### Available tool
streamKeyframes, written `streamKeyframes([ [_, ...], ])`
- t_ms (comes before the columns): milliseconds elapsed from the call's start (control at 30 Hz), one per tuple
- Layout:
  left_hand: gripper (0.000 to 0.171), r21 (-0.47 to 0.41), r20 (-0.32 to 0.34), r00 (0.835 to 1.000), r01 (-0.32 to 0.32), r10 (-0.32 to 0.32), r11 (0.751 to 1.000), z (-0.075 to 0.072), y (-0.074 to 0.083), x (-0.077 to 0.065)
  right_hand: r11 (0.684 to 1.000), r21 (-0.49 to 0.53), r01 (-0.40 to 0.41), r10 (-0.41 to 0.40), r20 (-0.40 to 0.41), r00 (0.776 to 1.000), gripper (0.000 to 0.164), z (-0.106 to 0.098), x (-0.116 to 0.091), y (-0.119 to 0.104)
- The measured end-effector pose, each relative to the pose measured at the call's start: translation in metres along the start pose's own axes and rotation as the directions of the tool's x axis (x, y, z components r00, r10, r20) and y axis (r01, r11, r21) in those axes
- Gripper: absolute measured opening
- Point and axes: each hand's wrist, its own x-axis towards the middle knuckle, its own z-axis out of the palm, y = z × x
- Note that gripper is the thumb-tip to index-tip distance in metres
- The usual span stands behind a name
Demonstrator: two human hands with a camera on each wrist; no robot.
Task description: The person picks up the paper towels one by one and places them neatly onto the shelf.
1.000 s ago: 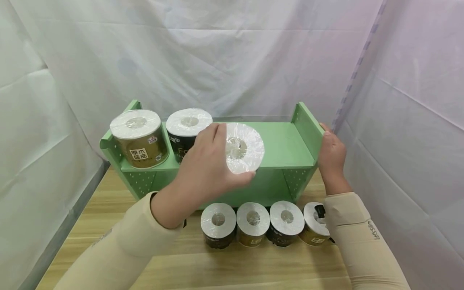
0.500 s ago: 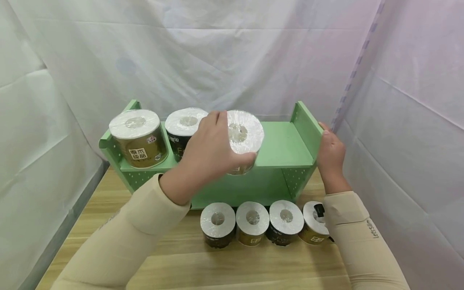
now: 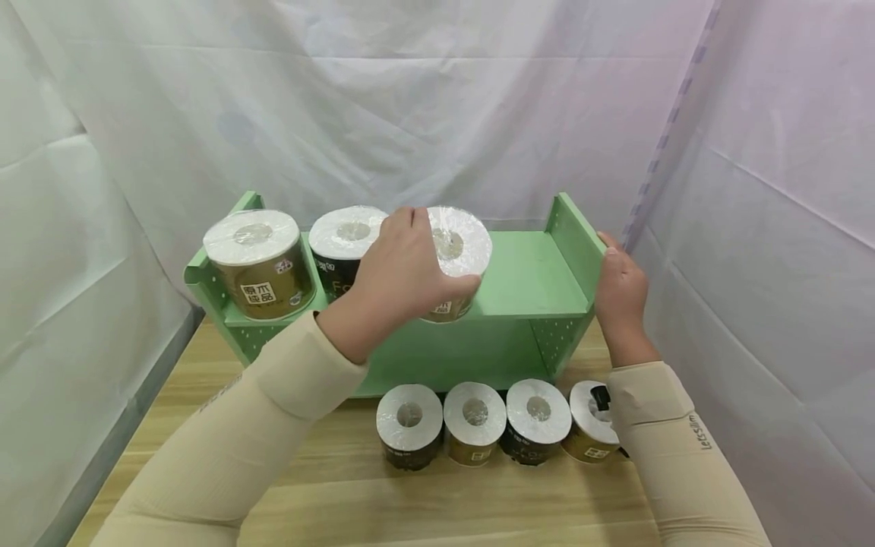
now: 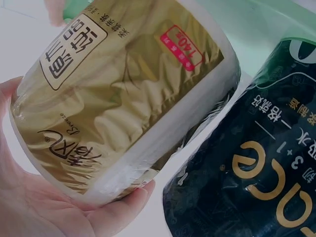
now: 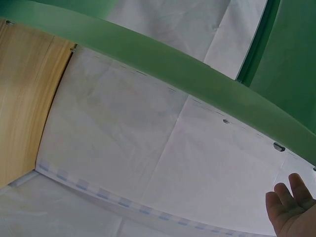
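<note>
My left hand (image 3: 403, 270) grips a gold-wrapped toilet paper roll (image 4: 128, 94) on the upper board of a green shelf (image 3: 526, 273), thumb at its front. A dark-wrapped toilet paper roll (image 4: 247, 163) stands close to its left, partly behind the hand in the head view. Farther left is another gold toilet paper roll (image 3: 266, 285), upright at the shelf's end. My right hand (image 3: 620, 292) holds the front edge of the shelf's right side panel (image 3: 574, 247). In the right wrist view several fingers (image 5: 284, 197) are loosely curled outside the panel; the contact itself is out of sight.
Several rolls, dark (image 3: 410, 425) and gold (image 3: 475, 425) by turns, stand in a row on the wooden table (image 3: 424, 509) before the shelf. The rightmost roll (image 3: 588, 433) is partly behind the right sleeve. White cloth (image 3: 437, 114) surrounds the table on three sides.
The gold roll in my left hand has gone from tilted, its top facing me, to nearly upright, farther back on the shelf. My right hand keeps its place.
</note>
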Motion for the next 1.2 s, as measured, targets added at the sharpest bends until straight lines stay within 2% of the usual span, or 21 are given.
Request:
streamKeyframes([
  [767,0.102,0.023,0.062,0.995,0.074,-0.076,0.997,0.010,0.004,0.021,1.000,0.007,-0.001,0.001,-0.003,1.000,0.050,0.000,-0.001,-0.001],
  [1200,0.100,0.056,0.080,0.994,0.075,-0.080,0.996,0.018,0.003,0.030,1.000,0.014,0.014,-0.014,-0.010,1.000,0.050,-0.001,-0.002,-0.003],
])
